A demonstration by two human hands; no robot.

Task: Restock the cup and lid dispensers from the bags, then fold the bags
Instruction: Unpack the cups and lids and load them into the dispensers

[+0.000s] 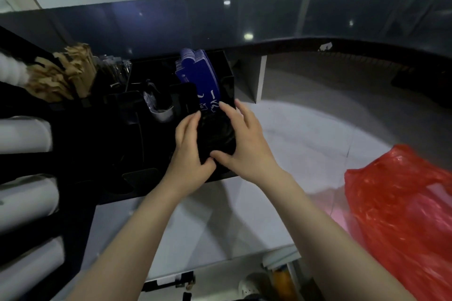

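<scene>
A stack of black lids is held between both hands over the right end compartment of the black dispenser organiser. My left hand grips the stack's left side and my right hand grips its right side, thumb under the near edge. Behind the lids stands a stack of blue sleeves with white print. White cup stacks lie in the dispenser slots at the far left. A red plastic bag lies on the counter at the right.
Brown paper packets and clear wrapped items fill the organiser's back compartments. A dark raised counter ledge curves across the back. The white countertop spreads between the organiser and the bag.
</scene>
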